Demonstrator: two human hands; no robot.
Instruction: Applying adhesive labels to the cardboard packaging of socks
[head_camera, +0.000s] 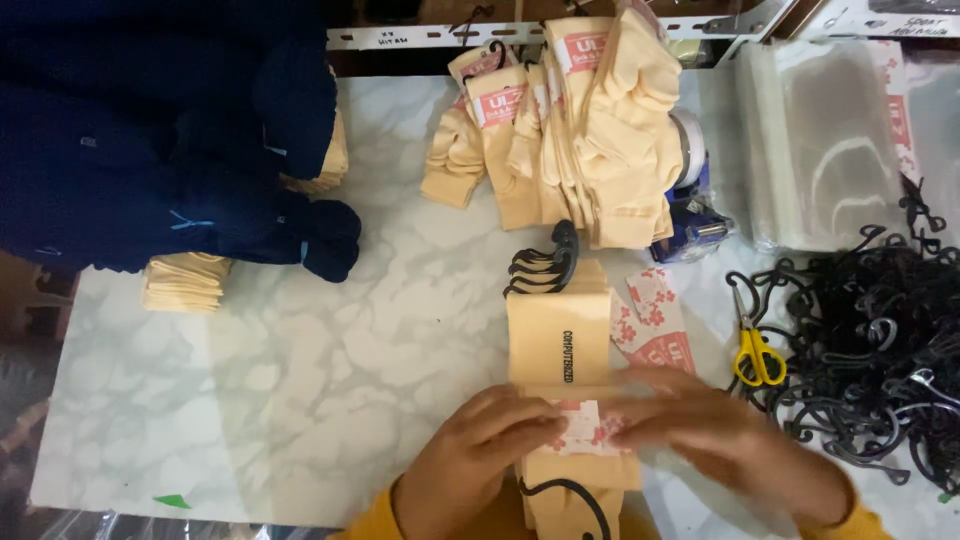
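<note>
A stack of cream socks (560, 335) with black plastic hooks (545, 265) lies in front of me on the marble-patterned table (300, 370). My left hand (480, 455) and my right hand (720, 435) press a red-and-white paper label band (585, 430) around the near end of the top pair. Both hands are bent over the band, fingers touching it; the right hand is blurred. Another black hook (575, 500) shows below the hands.
Labelled cream sock pairs (580, 130) are piled at the back. Loose labels (655, 320), yellow-handled scissors (755, 350), a heap of black hooks (880, 340), clear plastic bags (825, 140), a tape dispenser (690, 215). Dark blue socks (170, 140) and cream stacks (185, 285) lie left.
</note>
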